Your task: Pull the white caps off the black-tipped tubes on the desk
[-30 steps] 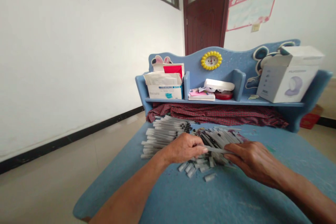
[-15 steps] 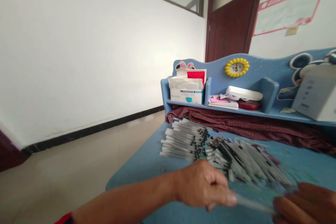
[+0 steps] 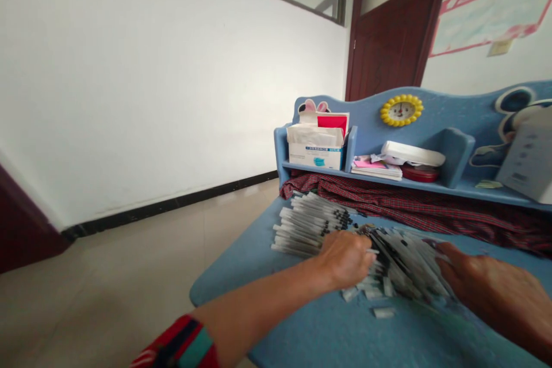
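Observation:
My left hand (image 3: 347, 259) is closed over the small translucent pieces (image 3: 366, 289) in the middle of the table. A pale tip pokes out by its fingers, but what it belongs to is hidden. Left of it lies a stack of translucent pen-like tubes (image 3: 299, 227) with black ends. My right hand (image 3: 478, 273) reaches in from the right, its fingertips at a loose heap of translucent tubes (image 3: 416, 261); blur and the heap hide its grip. One short clear piece (image 3: 383, 312) lies apart, nearer to me.
The blue table (image 3: 319, 328) has a shelf (image 3: 459, 155) at its back, holding a mask box (image 3: 317, 155), papers (image 3: 375, 168) and a red round tin (image 3: 419, 173). A checked cloth (image 3: 414, 207) lies bunched below the shelf. A white box (image 3: 528, 155) stands at right.
Both hands held a thin translucent tube between them near the front edge. They have since moved apart and away from me, the left to the small pieces, the right to the tube heap.

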The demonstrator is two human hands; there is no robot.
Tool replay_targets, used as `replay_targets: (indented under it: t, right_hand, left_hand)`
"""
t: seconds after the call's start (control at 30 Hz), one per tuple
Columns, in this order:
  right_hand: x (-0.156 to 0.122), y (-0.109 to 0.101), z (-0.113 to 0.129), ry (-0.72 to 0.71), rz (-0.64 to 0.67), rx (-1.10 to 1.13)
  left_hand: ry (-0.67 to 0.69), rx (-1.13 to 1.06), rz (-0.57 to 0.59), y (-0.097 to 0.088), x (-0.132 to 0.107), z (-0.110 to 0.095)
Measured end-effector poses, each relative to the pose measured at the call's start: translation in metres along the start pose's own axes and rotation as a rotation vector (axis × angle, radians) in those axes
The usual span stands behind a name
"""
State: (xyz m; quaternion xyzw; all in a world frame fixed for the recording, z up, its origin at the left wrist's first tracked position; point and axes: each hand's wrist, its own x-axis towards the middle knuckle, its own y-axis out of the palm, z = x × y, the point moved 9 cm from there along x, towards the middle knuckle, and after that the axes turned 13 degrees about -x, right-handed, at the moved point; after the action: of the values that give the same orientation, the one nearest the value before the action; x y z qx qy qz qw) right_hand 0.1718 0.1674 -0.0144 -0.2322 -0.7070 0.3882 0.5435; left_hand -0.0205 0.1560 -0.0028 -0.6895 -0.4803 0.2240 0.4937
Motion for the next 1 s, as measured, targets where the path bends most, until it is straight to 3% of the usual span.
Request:
replay_targets:
  t: [0.07, 0.13, 0.3, 0.4, 0.57, 0.67, 0.83, 1.0]
  right_hand:
    - [0.022, 0.019, 0.016, -0.015, 0.231, -0.079]
    - [0.032, 0.028, 0.028, 0.001, 0.381, -0.167]
    - [0.026, 0.030, 0.040, 0.009, 0.549, -0.238]
    - [0.019, 0.032, 0.029, 0.031, 0.552, -0.246]
    - [0.013, 0.037, 0.007, 0.097, 0.500, -0.190]
    - [0.013, 0.037, 0.001, 0.127, 0.441, -0.146]
    - [0.014, 0.031, 0.004, 0.125, 0.319, -0.097]
    - [0.012, 0.028, 0.005, 0.135, 0.293, -0.068]
  left_hand:
    - [0.007, 0.100, -0.002, 0.015, 0.024, -0.007]
    - [0.008, 0.138, -0.015, 0.023, 0.038, -0.012]
    - [0.052, 0.185, -0.072, 0.021, 0.032, -0.018]
    - [0.039, 0.230, -0.058, 0.008, 0.016, -0.003]
    - [-0.129, 0.338, -0.023, -0.032, -0.015, 0.056]
    - [-0.173, 0.374, 0.007, -0.047, -0.032, 0.083]
    - [-0.156, 0.411, 0.069, -0.044, -0.045, 0.096]
    - [-0.127, 0.424, 0.120, -0.036, -0.044, 0.096]
